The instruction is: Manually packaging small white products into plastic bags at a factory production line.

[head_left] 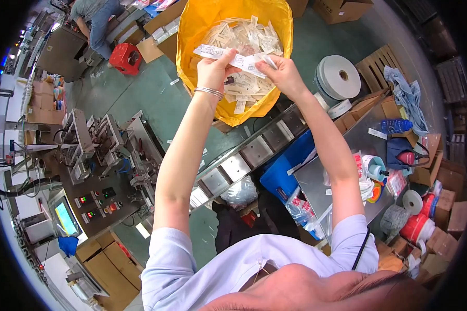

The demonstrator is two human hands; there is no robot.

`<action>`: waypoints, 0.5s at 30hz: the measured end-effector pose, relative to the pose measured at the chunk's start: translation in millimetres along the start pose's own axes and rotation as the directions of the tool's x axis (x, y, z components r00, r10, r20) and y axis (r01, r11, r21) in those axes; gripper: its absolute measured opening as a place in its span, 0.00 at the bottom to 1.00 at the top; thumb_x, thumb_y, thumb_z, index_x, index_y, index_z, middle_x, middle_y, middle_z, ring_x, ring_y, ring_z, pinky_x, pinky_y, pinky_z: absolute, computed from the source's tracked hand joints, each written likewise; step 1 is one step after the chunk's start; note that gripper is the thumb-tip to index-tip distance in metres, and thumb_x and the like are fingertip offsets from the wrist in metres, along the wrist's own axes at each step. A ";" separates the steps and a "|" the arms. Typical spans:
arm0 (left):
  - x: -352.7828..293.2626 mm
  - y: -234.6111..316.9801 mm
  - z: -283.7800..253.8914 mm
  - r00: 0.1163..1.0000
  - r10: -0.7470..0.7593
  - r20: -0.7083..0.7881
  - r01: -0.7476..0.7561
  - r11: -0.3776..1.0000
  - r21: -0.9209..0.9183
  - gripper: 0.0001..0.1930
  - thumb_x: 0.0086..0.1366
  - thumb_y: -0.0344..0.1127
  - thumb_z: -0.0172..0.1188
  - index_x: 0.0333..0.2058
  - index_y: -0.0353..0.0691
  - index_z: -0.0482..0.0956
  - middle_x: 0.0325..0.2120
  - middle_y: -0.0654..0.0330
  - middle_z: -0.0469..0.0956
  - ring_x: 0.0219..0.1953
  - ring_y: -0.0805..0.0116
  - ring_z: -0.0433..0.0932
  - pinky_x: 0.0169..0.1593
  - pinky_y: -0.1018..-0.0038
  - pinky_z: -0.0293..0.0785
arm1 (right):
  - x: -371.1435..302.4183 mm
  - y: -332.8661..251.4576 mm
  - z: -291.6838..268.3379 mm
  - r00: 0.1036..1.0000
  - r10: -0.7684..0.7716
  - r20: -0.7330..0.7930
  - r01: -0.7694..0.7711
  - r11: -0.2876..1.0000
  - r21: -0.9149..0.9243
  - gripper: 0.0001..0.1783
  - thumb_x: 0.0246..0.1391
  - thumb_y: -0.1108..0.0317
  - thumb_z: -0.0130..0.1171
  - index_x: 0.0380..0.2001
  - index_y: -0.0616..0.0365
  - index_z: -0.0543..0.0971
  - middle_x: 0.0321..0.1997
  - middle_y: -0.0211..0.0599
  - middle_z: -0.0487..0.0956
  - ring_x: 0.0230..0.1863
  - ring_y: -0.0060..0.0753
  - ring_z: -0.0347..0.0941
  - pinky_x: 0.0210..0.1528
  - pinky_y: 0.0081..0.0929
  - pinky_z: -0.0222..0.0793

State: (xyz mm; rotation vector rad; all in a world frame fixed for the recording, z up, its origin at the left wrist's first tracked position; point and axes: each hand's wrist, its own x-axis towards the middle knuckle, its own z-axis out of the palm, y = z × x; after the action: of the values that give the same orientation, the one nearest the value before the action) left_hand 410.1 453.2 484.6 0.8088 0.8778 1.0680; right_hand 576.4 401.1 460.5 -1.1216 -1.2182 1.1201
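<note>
Head view. The left hand [213, 67], a metal bangle [208, 92] on its wrist, and the right hand [284, 76] are raised together over a yellow bag [192, 39] at the 12 o'clock edge of the picture. Between them runs a strip of white sachets [233, 57]: the left grip is closed on the strip's 9 o'clock end, thumb and fingers pinching it, and the right grip is closed on its 3 o'clock end. The strip hangs just above the loose sachets [244, 36] filling the bag. A packing machine [96, 171] with lit buttons stands at 9 o'clock. Rolls of white tape [338, 76] lie at 2 o'clock, cardboard boxes [446, 207] at 4 o'clock. Another person [93, 20] bends at 11 o'clock.
</note>
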 end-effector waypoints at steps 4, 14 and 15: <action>0.3 -9.3 1.7 0.998 -0.006 -0.058 0.014 0.991 0.129 0.11 0.56 0.29 0.62 0.34 0.27 0.75 0.31 0.52 0.78 0.24 0.69 0.77 0.27 0.76 0.75 | -9.3 2.0 2.6 0.908 -0.408 0.093 0.374 0.693 -0.617 0.07 0.49 0.72 0.58 0.32 0.62 0.78 0.24 0.28 0.77 0.24 0.16 0.68 0.24 0.19 0.65; 36.7 -13.3 -30.6 0.863 -0.093 -0.497 -0.046 0.964 -0.261 0.08 0.58 0.27 0.58 0.34 0.28 0.73 0.27 0.55 0.76 0.23 0.67 0.77 0.23 0.75 0.78 | -28.0 -11.0 0.5 0.754 -0.634 -0.174 0.472 0.706 -0.528 0.06 0.45 0.76 0.59 0.30 0.61 0.78 0.23 0.29 0.75 0.19 0.15 0.65 0.20 0.19 0.62; 36.1 -14.5 -29.6 0.863 -0.093 -0.496 -0.046 0.964 -0.261 0.08 0.58 0.27 0.58 0.34 0.28 0.73 0.27 0.55 0.76 0.23 0.67 0.77 0.23 0.75 0.78 | -29.5 -11.6 -1.9 0.850 -0.429 -0.307 0.313 0.879 -0.360 0.05 0.47 0.75 0.59 0.30 0.60 0.77 0.22 0.27 0.74 0.17 0.14 0.63 0.19 0.19 0.59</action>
State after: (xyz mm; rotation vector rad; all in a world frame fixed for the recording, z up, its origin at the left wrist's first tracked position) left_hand 397.5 487.3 451.9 0.2854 1.1480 1.3730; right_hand 577.8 370.4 468.7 -1.1890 -1.2483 0.3991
